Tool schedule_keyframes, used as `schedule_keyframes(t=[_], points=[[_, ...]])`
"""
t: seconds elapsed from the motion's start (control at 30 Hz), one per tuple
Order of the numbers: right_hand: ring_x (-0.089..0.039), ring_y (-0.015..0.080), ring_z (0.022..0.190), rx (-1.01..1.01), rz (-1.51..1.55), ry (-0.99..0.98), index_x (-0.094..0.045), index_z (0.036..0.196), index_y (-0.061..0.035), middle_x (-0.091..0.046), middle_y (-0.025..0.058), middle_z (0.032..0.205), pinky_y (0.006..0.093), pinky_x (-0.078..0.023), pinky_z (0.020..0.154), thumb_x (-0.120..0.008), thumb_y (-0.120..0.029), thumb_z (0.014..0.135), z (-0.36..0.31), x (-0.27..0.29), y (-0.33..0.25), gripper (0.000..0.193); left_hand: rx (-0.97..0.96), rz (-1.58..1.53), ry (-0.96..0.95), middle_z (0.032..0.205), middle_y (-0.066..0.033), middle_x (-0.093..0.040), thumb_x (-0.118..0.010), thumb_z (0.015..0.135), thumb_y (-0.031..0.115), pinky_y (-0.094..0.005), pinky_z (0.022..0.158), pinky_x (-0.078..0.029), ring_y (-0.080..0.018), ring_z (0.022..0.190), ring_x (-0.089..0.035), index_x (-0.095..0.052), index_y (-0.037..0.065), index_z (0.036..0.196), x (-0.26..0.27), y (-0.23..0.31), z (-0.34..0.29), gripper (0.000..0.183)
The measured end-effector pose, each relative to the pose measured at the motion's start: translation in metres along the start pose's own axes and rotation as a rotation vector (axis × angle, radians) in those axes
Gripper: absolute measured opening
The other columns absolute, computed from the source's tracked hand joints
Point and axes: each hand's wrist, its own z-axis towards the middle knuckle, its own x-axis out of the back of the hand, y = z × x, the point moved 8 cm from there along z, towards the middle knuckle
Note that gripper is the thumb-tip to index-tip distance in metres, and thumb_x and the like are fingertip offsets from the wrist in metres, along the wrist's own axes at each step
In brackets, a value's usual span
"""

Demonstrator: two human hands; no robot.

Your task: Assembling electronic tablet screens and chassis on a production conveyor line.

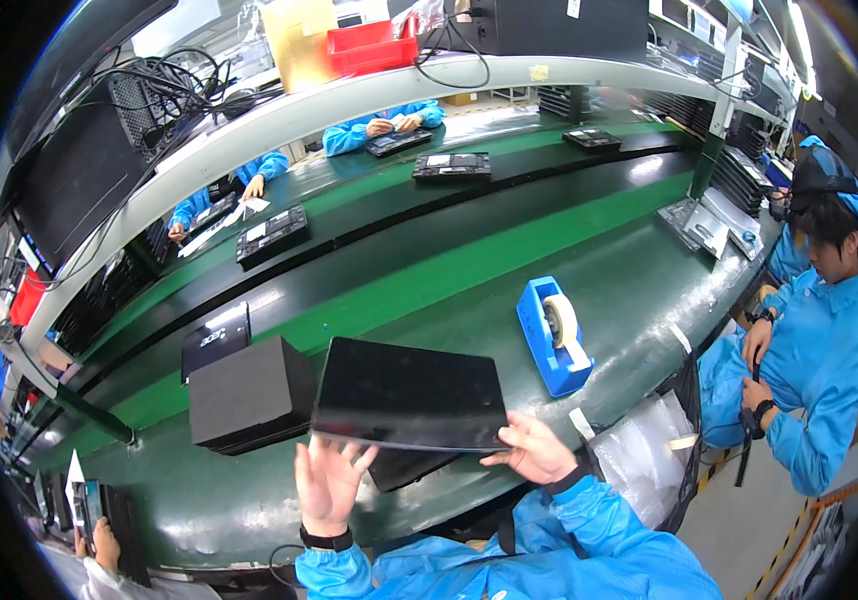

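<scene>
A flat, glossy black screen panel is held tilted above the near edge of the green table. My right hand pinches its lower right corner, thumb on top. Under its lower left edge, my left hand has its palm up and fingers spread; whether the fingertips touch the panel I cannot tell. Partly covered by the panel, another dark flat piece lies on the table. Left of the panel stands a block-shaped stack of black foam.
A blue tape dispenser stands right of the panel. Behind the foam lies a dark laptop lid. Black laptop parts sit along the line, where co-workers in blue work. Bubble wrap hangs at the near right. A shelf beam crosses overhead.
</scene>
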Motion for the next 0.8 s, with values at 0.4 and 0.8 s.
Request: schedule_keyframes(t=[0.4,0.8], points=[[-0.064,0.0153,0.089,-0.067,-0.706,0.156,-0.058,0.111,0.0004,-0.066,0.0089,0.096,0.0301,-0.053,0.076,-0.067,-0.01,0.087,-0.022,-0.024,0.001,0.028,0.131,0.214,0.341,0.126,-0.0093,-0.054,-0.054,0.093,0.01,-0.0341,0.093,-0.046,-0.0205,0.111,-0.054,-0.041,0.005,0.135,0.016,-0.089,0.021,0.044],[-0.055,0.0157,0.059,0.188,-1.096,0.722,-0.068,0.086,0.0015,-0.062,0.0033,0.069,0.0306,-0.044,0.055,-0.06,-0.032,0.088,-0.004,0.138,-0.169,0.034,0.022,0.306,0.35,0.123,-0.0126,-0.055,-0.053,0.094,0.009,-0.0339,0.092,-0.046,-0.0227,0.107,-0.057,-0.042,0.002,0.132,0.042,-0.071,-0.001,0.04]])
